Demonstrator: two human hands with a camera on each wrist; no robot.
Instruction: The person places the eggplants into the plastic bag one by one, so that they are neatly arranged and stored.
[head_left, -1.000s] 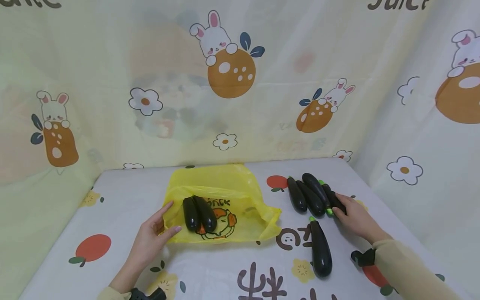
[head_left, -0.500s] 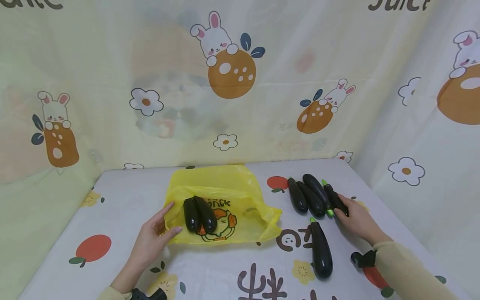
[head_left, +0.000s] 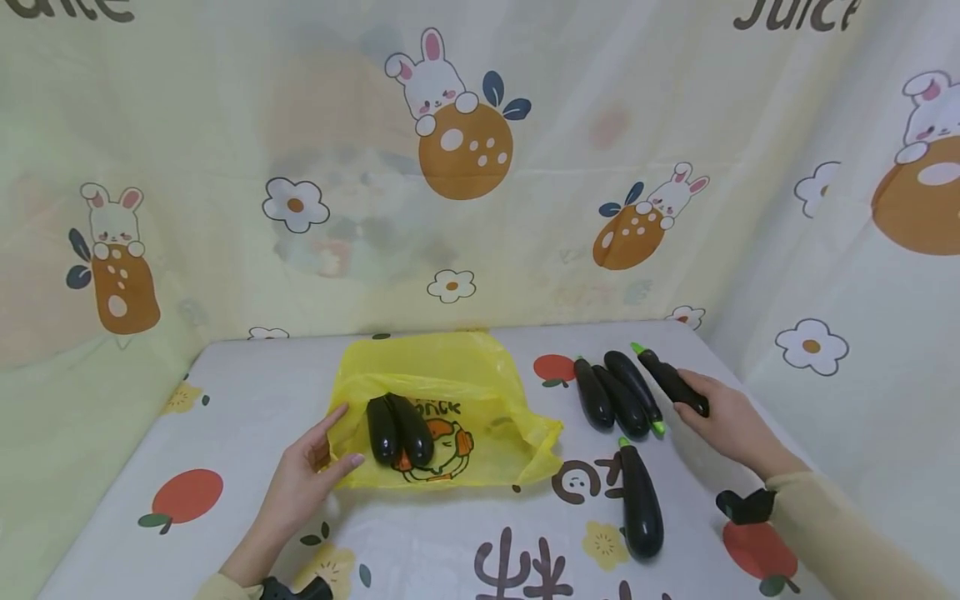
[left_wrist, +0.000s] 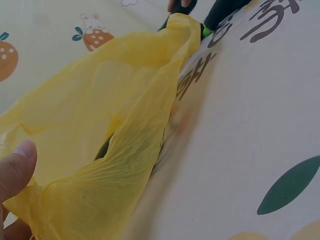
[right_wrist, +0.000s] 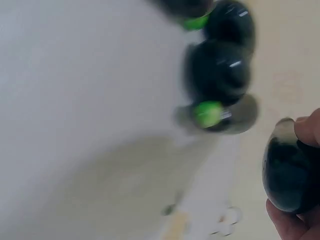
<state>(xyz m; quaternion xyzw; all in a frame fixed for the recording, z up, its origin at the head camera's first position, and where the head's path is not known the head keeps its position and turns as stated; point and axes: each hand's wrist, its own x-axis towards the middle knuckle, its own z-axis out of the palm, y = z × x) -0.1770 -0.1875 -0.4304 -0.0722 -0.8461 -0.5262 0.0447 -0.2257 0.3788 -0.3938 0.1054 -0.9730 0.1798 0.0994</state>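
Observation:
My left hand holds the left edge of a yellow plastic bag, thumb on one side and fingers on the other, as the left wrist view shows. The bag lies with its mouth toward that hand, and two dark eggplants show at it. At the right, my right hand grips the rounded end of another eggplant, its green stem pointing away to the back left. This eggplant is apart from a row of three eggplants; in the right wrist view it is at the right edge, between thumb and fingers.
One more eggplant lies in front of the row, stem toward the back. The table has a white cloth printed with fruit and flowers. A patterned curtain stands along its back edge, with another at the right.
My right hand has drawn the gripped eggplant up and to the right, away from the row. The left hand, the bag and the other eggplants stay where they were.

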